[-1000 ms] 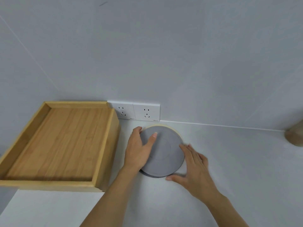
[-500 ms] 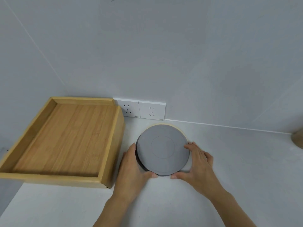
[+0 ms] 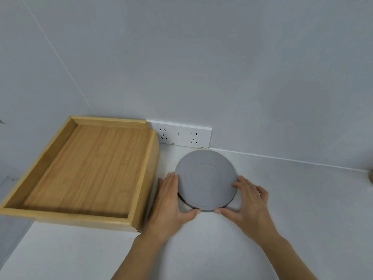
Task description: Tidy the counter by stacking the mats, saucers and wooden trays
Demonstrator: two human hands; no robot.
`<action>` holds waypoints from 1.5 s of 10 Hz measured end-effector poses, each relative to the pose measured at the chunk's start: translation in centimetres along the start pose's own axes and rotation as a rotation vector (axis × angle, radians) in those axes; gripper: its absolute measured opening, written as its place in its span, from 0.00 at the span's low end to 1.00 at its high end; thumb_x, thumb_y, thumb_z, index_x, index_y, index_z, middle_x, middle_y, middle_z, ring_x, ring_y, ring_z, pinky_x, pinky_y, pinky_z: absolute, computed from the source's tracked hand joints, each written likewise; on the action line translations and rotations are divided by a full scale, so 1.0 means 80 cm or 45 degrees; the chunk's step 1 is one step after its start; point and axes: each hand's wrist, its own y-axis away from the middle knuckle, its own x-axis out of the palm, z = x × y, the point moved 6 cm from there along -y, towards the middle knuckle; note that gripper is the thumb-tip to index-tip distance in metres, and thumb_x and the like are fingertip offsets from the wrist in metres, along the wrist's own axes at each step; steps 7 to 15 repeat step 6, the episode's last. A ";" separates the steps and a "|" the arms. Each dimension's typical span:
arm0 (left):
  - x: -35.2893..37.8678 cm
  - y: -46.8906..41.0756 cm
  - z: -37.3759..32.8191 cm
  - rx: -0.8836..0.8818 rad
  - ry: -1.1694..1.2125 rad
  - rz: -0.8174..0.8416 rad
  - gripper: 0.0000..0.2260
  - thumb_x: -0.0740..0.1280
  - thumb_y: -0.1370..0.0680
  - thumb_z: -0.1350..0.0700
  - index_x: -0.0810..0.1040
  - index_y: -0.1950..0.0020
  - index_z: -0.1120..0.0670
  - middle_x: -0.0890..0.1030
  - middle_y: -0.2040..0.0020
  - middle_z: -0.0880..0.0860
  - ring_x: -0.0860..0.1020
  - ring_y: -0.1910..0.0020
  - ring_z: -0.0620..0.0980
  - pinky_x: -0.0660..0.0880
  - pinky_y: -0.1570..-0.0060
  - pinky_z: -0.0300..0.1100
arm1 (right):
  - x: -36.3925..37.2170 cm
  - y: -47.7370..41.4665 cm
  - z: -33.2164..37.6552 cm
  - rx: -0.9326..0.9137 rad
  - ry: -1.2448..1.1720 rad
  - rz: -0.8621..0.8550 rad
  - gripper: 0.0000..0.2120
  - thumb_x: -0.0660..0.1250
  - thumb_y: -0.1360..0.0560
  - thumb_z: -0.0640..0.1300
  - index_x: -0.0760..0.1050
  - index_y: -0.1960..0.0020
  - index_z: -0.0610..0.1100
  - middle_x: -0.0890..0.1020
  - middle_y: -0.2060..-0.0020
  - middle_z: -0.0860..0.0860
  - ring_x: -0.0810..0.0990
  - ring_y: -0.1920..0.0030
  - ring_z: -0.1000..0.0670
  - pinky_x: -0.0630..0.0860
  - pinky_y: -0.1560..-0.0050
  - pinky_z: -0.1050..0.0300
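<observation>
A stack of round grey mats (image 3: 205, 178) lies on the white counter by the back wall, with a pale beige edge showing under its far rim. My left hand (image 3: 171, 201) cups the stack's left side and my right hand (image 3: 249, 201) cups its right side; both thumbs meet at the near edge. A wooden tray (image 3: 84, 170), with raised sides and nothing in it, sits to the left, its right wall close to my left hand. It looks thick, like more than one tray stacked.
Two white wall sockets (image 3: 179, 134) sit on the back wall just behind the mats. At the far right edge a brownish object (image 3: 370, 175) is barely in view. The white counter (image 3: 292, 199) stretches to the right and toward me.
My left hand slid off the top of the mats to their left side. My right hand shifted along the right rim, so both hands now clasp the stack from the sides.
</observation>
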 end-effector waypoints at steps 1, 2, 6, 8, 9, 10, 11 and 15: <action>0.002 0.002 -0.003 0.023 -0.089 -0.023 0.49 0.60 0.38 0.34 0.56 0.27 0.64 0.59 0.26 0.59 0.51 0.27 0.46 0.32 0.31 0.33 | 0.001 0.001 -0.001 0.014 0.013 0.006 0.37 0.52 0.34 0.75 0.69 0.46 0.44 0.80 0.44 0.42 0.77 0.41 0.45 0.60 0.41 0.55; 0.005 0.005 -0.008 0.045 -0.209 -0.021 0.50 0.52 0.37 0.32 0.48 0.25 0.63 0.49 0.23 0.58 0.41 0.28 0.44 0.29 0.33 0.35 | 0.002 0.003 -0.001 0.027 0.028 0.031 0.38 0.52 0.33 0.74 0.68 0.43 0.42 0.79 0.43 0.41 0.78 0.41 0.45 0.60 0.41 0.55; -0.041 0.041 -0.076 0.164 -0.375 -0.177 0.41 0.45 0.30 0.26 0.52 0.24 0.49 0.53 0.23 0.53 0.52 0.24 0.51 0.43 0.27 0.45 | -0.051 0.020 0.039 -0.048 0.107 -0.014 0.44 0.47 0.31 0.74 0.59 0.30 0.42 0.70 0.32 0.42 0.65 0.30 0.46 0.55 0.35 0.54; -0.041 0.041 -0.076 0.164 -0.375 -0.177 0.41 0.45 0.30 0.26 0.52 0.24 0.49 0.53 0.23 0.53 0.52 0.24 0.51 0.43 0.27 0.45 | -0.051 0.020 0.039 -0.048 0.107 -0.014 0.44 0.47 0.31 0.74 0.59 0.30 0.42 0.70 0.32 0.42 0.65 0.30 0.46 0.55 0.35 0.54; -0.041 0.041 -0.076 0.164 -0.375 -0.177 0.41 0.45 0.30 0.26 0.52 0.24 0.49 0.53 0.23 0.53 0.52 0.24 0.51 0.43 0.27 0.45 | -0.051 0.020 0.039 -0.048 0.107 -0.014 0.44 0.47 0.31 0.74 0.59 0.30 0.42 0.70 0.32 0.42 0.65 0.30 0.46 0.55 0.35 0.54; -0.041 0.041 -0.076 0.164 -0.375 -0.177 0.41 0.45 0.30 0.26 0.52 0.24 0.49 0.53 0.23 0.53 0.52 0.24 0.51 0.43 0.27 0.45 | -0.051 0.020 0.039 -0.048 0.107 -0.014 0.44 0.47 0.31 0.74 0.59 0.30 0.42 0.70 0.32 0.42 0.65 0.30 0.46 0.55 0.35 0.54; -0.041 0.041 -0.076 0.164 -0.375 -0.177 0.41 0.45 0.30 0.26 0.52 0.24 0.49 0.53 0.23 0.53 0.52 0.24 0.51 0.43 0.27 0.45 | -0.051 0.020 0.039 -0.048 0.107 -0.014 0.44 0.47 0.31 0.74 0.59 0.30 0.42 0.70 0.32 0.42 0.65 0.30 0.46 0.55 0.35 0.54; -0.041 0.041 -0.076 0.164 -0.375 -0.177 0.41 0.45 0.30 0.26 0.52 0.24 0.49 0.53 0.23 0.53 0.52 0.24 0.51 0.43 0.27 0.45 | -0.051 0.020 0.039 -0.048 0.107 -0.014 0.44 0.47 0.31 0.74 0.59 0.30 0.42 0.70 0.32 0.42 0.65 0.30 0.46 0.55 0.35 0.54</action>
